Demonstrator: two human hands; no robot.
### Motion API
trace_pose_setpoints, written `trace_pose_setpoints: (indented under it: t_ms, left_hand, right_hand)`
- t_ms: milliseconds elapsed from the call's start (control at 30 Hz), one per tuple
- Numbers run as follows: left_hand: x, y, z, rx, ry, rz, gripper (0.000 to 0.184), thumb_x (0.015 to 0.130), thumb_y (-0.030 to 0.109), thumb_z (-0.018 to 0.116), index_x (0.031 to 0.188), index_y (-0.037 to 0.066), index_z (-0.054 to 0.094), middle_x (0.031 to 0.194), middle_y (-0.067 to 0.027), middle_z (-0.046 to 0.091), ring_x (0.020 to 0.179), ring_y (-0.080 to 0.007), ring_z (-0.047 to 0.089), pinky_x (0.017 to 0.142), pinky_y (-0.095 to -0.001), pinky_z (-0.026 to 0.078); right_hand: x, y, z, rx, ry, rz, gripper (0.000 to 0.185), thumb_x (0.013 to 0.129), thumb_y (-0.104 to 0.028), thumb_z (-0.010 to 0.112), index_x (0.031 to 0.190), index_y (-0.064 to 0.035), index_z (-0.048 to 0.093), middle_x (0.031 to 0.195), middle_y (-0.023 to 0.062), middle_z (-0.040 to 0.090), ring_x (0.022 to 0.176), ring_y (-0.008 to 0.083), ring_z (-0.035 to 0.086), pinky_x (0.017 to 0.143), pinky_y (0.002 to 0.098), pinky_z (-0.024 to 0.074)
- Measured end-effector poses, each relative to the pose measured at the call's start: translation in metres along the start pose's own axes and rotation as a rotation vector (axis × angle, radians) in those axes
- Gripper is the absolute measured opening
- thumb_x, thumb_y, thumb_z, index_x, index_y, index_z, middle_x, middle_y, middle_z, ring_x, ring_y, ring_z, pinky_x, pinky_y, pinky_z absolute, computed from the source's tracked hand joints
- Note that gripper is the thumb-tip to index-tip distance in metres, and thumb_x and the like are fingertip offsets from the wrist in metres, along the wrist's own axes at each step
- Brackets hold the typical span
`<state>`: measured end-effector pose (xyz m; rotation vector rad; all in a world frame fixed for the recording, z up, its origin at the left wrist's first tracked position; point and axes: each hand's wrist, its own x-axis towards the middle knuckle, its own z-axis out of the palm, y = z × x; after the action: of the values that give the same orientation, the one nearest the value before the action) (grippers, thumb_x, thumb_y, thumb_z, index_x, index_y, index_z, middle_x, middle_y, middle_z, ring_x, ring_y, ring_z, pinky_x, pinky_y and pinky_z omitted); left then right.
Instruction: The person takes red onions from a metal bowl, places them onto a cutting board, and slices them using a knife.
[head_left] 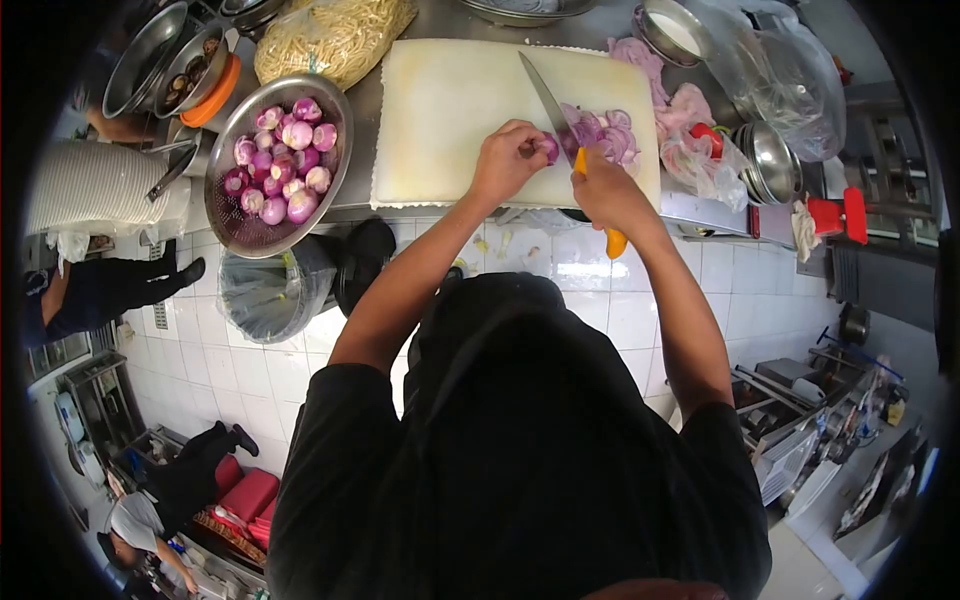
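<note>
Currently pinching a small purple onion point(547, 148) in the left hand point(507, 163), near the cutting board's point(450, 120) near edge. Gripping a knife point(545, 92) by its yellow handle in the right hand point(606, 190), blade beside sliced onions point(613, 135) toward the right edge. Beyond the left edge, on the counter point(362, 125), to be seen: peeled onions point(283, 160) in a metal colander point(243, 225), jutting past the counter's near edge.

Knife point(545, 92) and onion point(549, 149) over the board point(450, 120)

The left hand point(508, 160) pinches the onion. Just right of it, the right hand point(606, 188) grips the knife's yellow handle, blade pointing away. Slices point(617, 137) lie just beyond that grip. Well left of both hands sits a colander point(222, 212) of onions.
</note>
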<state>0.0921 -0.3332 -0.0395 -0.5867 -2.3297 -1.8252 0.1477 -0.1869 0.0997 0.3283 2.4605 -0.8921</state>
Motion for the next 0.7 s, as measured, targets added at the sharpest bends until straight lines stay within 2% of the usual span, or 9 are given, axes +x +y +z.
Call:
trace_pose_setpoints:
  t_ms: [100, 233, 267, 367, 467, 567, 600, 700]
  left_hand:
    - [0.003, 0.004, 0.002, -0.006, 0.025, 0.023, 0.016, 0.076, 0.008, 0.073, 0.090, 0.000, 0.070, 0.091, -0.0098, 0.067, 0.071, -0.0201, 0.067, 0.067, -0.0294, 0.055]
    - [0.002, 0.002, 0.000, -0.003, 0.023, 0.028, 0.016, 0.076, 0.007, 0.074, 0.090, 0.000, 0.070, 0.091, -0.0101, 0.067, 0.070, -0.0198, 0.066, 0.067, -0.0298, 0.054]
    - [0.003, 0.001, 0.001, 0.006, 0.023, 0.036, 0.017, 0.076, 0.007, 0.074, 0.090, -0.001, 0.070, 0.091, -0.0101, 0.066, 0.070, -0.0197, 0.066, 0.067, -0.0298, 0.054]
    - [0.003, -0.003, 0.003, -0.031, 0.039, 0.039, 0.016, 0.076, 0.007, 0.075, 0.089, -0.001, 0.070, 0.091, -0.0101, 0.066, 0.070, -0.0194, 0.066, 0.066, -0.0298, 0.054]
    - [0.003, 0.000, 0.001, 0.002, 0.032, 0.024, 0.016, 0.076, 0.007, 0.075, 0.089, -0.001, 0.070, 0.091, -0.0100, 0.066, 0.070, -0.0194, 0.066, 0.066, -0.0296, 0.054]
    - [0.003, 0.003, 0.001, -0.028, 0.017, -0.010, 0.015, 0.076, 0.007, 0.075, 0.089, -0.001, 0.070, 0.091, -0.0102, 0.066, 0.071, -0.0196, 0.066, 0.067, -0.0297, 0.054]
    - [0.003, 0.002, 0.001, -0.025, 0.027, 0.002, 0.016, 0.076, 0.007, 0.075, 0.089, -0.001, 0.070, 0.090, -0.0102, 0.066, 0.070, -0.0195, 0.066, 0.067, -0.0297, 0.054]
    - [0.003, 0.000, 0.002, -0.021, 0.041, 0.026, 0.016, 0.076, 0.008, 0.075, 0.089, -0.001, 0.070, 0.090, -0.0102, 0.066, 0.070, -0.0193, 0.066, 0.066, -0.0297, 0.054]
  right_hand:
    - [0.033, 0.031, 0.046, -0.209, 0.283, -0.214, 0.029, 0.090, -0.016, 0.050, 0.107, 0.0066, 0.044, 0.086, 0.0340, 0.063, 0.085, 0.0497, 0.063, 0.079, 0.0552, 0.0490]
    - [0.038, 0.030, 0.025, -0.101, 0.167, -0.164, 0.032, 0.090, -0.017, 0.051, 0.110, 0.0071, 0.043, 0.086, 0.0335, 0.064, 0.086, 0.0507, 0.062, 0.081, 0.0554, 0.0485]
    - [0.024, 0.021, 0.012, -0.026, 0.066, -0.118, 0.030, 0.094, -0.019, 0.048, 0.110, 0.0051, 0.041, 0.077, 0.0279, 0.063, 0.049, 0.0335, 0.063, 0.048, 0.0428, 0.0515]
    - [0.006, 0.005, 0.016, 0.027, 0.067, -0.061, 0.028, 0.092, -0.015, 0.048, 0.109, 0.0066, 0.044, 0.079, 0.0290, 0.065, 0.063, 0.0390, 0.067, 0.061, 0.0470, 0.0540]
    - [0.050, 0.050, 0.049, -0.093, 0.210, -0.211, 0.028, 0.091, -0.014, 0.047, 0.109, 0.0069, 0.044, 0.074, 0.0271, 0.064, 0.052, 0.0329, 0.065, 0.052, 0.0426, 0.0533]
    - [0.019, 0.014, 0.013, -0.020, 0.082, -0.118, 0.028, 0.090, -0.013, 0.047, 0.109, 0.0081, 0.044, 0.074, 0.0285, 0.064, 0.053, 0.0339, 0.066, 0.053, 0.0435, 0.0532]
    - [0.014, 0.008, 0.005, -0.034, 0.038, -0.083, 0.028, 0.090, -0.013, 0.047, 0.108, 0.0087, 0.044, 0.078, 0.0314, 0.064, 0.055, 0.0344, 0.066, 0.052, 0.0434, 0.0529]
    - [0.005, 0.002, 0.016, 0.031, 0.052, -0.057, 0.029, 0.089, -0.013, 0.049, 0.108, 0.0087, 0.044, 0.079, 0.0321, 0.064, 0.057, 0.0367, 0.066, 0.057, 0.0446, 0.0538]
